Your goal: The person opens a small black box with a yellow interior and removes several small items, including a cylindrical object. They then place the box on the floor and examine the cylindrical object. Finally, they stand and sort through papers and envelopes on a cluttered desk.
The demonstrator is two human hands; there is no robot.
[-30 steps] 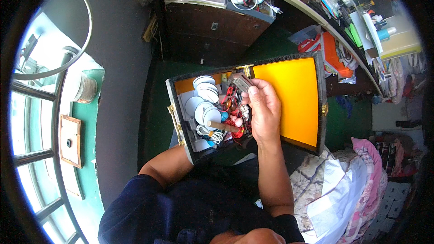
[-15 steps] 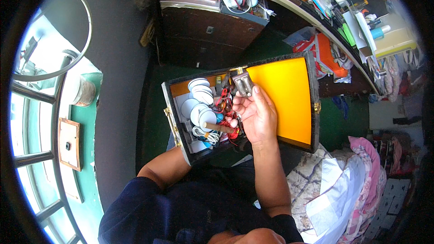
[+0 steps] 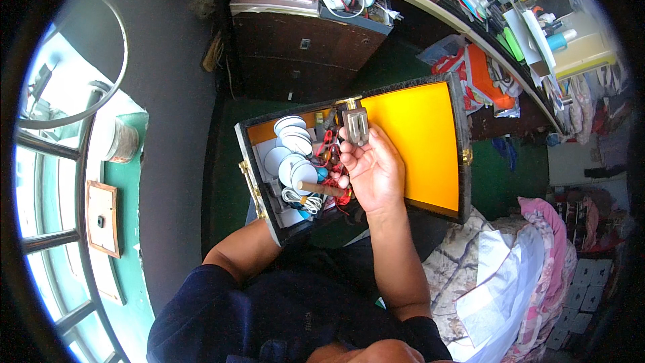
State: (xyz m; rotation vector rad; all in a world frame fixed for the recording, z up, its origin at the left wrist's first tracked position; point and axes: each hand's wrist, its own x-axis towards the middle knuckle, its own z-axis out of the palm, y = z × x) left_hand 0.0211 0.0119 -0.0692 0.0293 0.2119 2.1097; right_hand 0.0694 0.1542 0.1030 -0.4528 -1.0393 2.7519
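Brown plastic catches the light as a small case (image 3: 356, 126) with two pale strips down its face is pinched upright between the thumb and fingers of a right hand (image 3: 377, 175), palm turned up and remaining fingers loosely curled. The piece is held above a black box (image 3: 295, 232), beside the upper brass hinge (image 3: 349, 103); the box lies open like a book, its lid (image 3: 423, 148) lined in bright yellow. The left hand is hidden: its forearm (image 3: 245, 245) runs in at the box's near corner, and whether those fingers grip or merely support cannot be told. As far as can be judged, the opening is done and one item is out, raised for a look, while the rest lies inside: overlapping white discs (image 3: 276, 161), tangled red wires (image 3: 327, 141), a blue ball (image 3: 322, 173), a wooden stick (image 3: 319, 189) and a bundled white cord (image 3: 301, 199). The case has not been set down, and the lid has not been closed. Beyond stand a dark cabinet (image 3: 295, 54) and, to the right, an orange bag (image 3: 485, 81) and a heap of pink and white cloth (image 3: 551, 228); window bars (image 3: 50, 238) line the left.
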